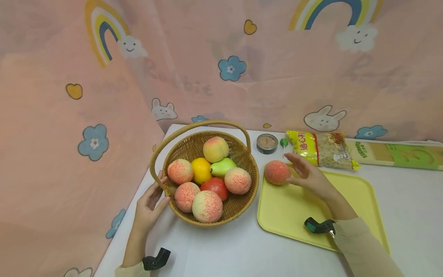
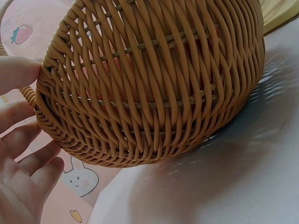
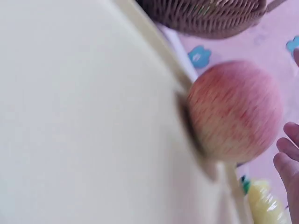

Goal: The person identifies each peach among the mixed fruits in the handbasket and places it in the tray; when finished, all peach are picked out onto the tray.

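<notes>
Head view: left hand (image 1: pixel 145 208) lower left, kinda loosely spread, touching brown wicker basket (image 1: pixel 242 202)
Right hand (image 1: pixel 311 178): right of centre, half-spread, gripping nothing, by round pinkish-red peach (image 1: pixel 277 172)

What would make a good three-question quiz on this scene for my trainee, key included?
1. Pick one: the right hand is nearest to
A. the long pack
B. the peach at the corner of the tray
C. the red fruit
2. True or false: the pear lies inside the basket.
3. Fill in: the lollipop lies between the round case and the ____.

Key: 1. B. 2. True. 3. bag.
</notes>
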`<state>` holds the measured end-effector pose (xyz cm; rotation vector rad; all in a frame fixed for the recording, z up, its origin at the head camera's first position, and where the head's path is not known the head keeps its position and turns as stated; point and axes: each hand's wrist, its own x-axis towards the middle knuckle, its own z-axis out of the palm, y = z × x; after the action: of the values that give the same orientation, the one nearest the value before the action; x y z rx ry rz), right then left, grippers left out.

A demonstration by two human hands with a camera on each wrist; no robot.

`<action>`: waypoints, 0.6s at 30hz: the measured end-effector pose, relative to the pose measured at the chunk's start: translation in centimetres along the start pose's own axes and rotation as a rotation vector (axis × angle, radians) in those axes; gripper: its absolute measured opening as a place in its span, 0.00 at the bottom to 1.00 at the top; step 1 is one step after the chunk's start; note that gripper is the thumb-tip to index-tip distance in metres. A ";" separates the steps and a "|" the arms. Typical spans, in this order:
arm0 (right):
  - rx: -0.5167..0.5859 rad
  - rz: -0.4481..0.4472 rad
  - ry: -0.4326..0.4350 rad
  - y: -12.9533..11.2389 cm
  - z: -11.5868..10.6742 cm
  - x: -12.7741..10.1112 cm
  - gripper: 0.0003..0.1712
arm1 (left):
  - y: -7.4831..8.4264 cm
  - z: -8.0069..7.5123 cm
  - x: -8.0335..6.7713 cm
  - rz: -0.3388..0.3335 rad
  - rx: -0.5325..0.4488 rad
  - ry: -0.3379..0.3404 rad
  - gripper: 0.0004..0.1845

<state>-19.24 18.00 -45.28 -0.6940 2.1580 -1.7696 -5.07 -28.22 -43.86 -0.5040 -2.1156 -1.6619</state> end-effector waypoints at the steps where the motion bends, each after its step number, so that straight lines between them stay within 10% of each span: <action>1: 0.009 -0.025 0.009 -0.5 0.1 -0.1 0.43 | 0.0 0.0 0.0 -0.001 -0.003 0.001 0.28; 18: 0.030 -0.368 -0.089 -8.0 3.3 -0.2 0.42 | -0.1 -0.1 0.0 -0.022 0.032 -0.003 0.28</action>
<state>-15.88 14.16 -38.28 -1.2025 2.0385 -1.8938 -5.16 -28.32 -43.96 -0.4753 -2.1531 -1.6378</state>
